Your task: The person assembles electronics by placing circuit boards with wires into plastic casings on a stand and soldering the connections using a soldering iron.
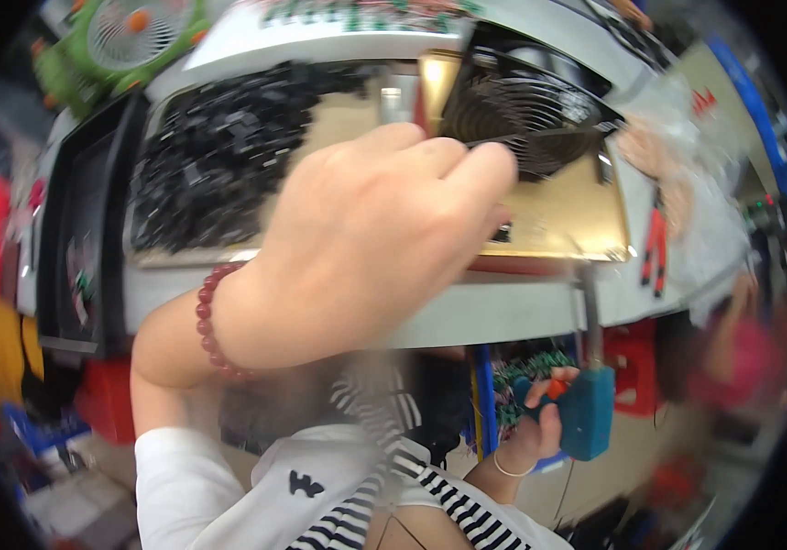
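Two hands are engaged at the white bench (pixel 412 319). We find the left hand (pixel 366 234) raised above it, knuckles up and fingers curled; its fingertips are hidden, so we cannot tell whether that grip is closed on anything. One small black piece (pixel 502 234) shows just beside those fingers, over the golden tray (pixel 563 215). The right hand (pixel 545 431) has its grip wrapped about a teal pistol-shaped tool (pixel 588 417), held in front of the bench edge, metal barrel upward.

On progress, we judge the work to be partway, with a single piece being handled. Many black parts (pixel 219 156) lie heaped in the cardboard-lined tray (pixel 196 258) at left; whether these are finished or awaiting work, we cannot determine. Behind the piece stands a black fan (pixel 513 110) with a ringed guard. Red-handled pliers (pixel 655 243) lie at right, untouched.
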Demonstrator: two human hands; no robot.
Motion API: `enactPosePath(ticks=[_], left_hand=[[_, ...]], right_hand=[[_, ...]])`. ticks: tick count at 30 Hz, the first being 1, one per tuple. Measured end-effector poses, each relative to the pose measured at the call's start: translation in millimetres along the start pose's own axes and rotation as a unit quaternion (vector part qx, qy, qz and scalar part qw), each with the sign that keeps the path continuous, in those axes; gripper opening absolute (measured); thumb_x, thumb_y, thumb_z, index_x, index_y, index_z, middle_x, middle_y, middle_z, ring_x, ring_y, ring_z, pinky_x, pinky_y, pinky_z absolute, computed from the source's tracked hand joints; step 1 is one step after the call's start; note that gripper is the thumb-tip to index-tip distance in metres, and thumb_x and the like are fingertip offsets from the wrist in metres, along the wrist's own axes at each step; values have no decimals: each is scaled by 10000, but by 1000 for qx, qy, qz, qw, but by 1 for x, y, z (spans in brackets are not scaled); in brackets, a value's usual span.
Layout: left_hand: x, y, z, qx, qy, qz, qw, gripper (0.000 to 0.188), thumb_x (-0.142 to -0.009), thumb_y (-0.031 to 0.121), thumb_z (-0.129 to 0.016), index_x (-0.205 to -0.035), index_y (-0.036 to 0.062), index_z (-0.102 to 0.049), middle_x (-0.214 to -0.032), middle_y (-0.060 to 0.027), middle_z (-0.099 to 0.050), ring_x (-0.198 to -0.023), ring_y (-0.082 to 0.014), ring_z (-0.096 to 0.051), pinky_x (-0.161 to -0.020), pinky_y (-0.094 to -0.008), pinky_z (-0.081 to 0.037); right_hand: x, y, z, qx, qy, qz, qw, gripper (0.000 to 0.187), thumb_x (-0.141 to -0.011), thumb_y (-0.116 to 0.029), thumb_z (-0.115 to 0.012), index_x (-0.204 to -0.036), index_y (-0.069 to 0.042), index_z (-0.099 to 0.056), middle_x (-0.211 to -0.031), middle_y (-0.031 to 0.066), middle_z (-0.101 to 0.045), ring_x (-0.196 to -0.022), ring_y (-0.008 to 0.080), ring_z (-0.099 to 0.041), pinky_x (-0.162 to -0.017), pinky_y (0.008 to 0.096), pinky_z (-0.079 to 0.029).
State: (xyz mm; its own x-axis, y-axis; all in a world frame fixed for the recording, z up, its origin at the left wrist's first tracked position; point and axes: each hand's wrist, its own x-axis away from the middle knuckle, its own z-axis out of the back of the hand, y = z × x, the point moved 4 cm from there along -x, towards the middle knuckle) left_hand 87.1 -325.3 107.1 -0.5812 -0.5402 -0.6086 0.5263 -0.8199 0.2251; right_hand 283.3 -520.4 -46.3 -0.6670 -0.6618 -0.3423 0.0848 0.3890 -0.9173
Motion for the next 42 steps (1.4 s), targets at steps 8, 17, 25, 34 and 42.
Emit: enactPosePath(ticks=[8,17,25,34,42], left_hand=[[104,-31,92,254,-79,253,930,111,-874,47,-614,-964,4,-564,-876,-28,-578,-720,-79,-536,-619,-220,-416],[269,-171,251,111,174,501,841,114,-959,179,-590,-1021,87,-564,-778,40,-550,-677,-24,-510,-598,-163,-388],[381,-220,245,24,9,653,757,182,-884,189,-661,-932,27,-592,-683,-27,-620,-624,-67,-562,-585,-227,-435],[304,-193,244,-357,-313,567,673,210,-752,183,-719,-715,-16,-665,-680,-138,-658,-634,-290,-623,-638,-384,-492],[111,-90,65,-137,-218,81,963,94,-772,76,-692,-837,59,-626,-795,-63,-604,-812,-263,-584,-728,-392,-463]], right_hand=[[-16,17,29,-90,-100,42,990,588,-807,-153,-597,-1307,110,-434,-1208,225,-562,-660,182,-530,-660,261,-431],[-19,27,19,-50,-123,37,990,543,-839,-153,-563,-1297,115,-446,-1225,211,-564,-665,125,-509,-615,227,-405],[-21,26,15,-39,-125,31,991,521,-827,-135,-565,-1273,118,-472,-1234,203,-572,-652,124,-506,-614,230,-410],[-16,12,-1,-32,-156,76,984,532,-829,-133,-563,-1284,125,-466,-1237,227,-553,-656,149,-522,-637,235,-427],[-5,10,-2,-64,-95,28,993,555,-790,-201,-680,-1224,92,-495,-1176,211,-554,-616,177,-572,-561,249,-441]])
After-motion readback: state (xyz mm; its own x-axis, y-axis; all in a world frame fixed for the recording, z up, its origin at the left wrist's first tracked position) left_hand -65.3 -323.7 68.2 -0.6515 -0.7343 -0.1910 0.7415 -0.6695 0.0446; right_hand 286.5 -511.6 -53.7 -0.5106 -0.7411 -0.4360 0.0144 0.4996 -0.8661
